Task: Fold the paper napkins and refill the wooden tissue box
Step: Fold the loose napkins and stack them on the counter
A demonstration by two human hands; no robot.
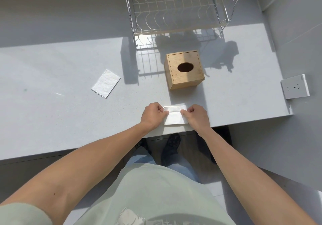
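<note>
A white paper napkin (174, 116) lies on the grey counter near its front edge, partly folded with a doubled strip along its far side. My left hand (153, 115) pinches its left edge with curled fingers. My right hand (196, 116) pinches its right edge the same way. Behind the napkin stands the wooden tissue box (184, 69), a bamboo cube with a dark oval slot in its top and nothing sticking out. A second white napkin (106, 83) lies flat and askew on the counter to the left, apart from both hands.
A wire dish rack (177, 8) stands at the back of the grey counter (52, 102), behind the box. A white wall socket (294, 87) sits on the right wall. The counter's front edge runs just below the napkin, with my legs and shoes under it.
</note>
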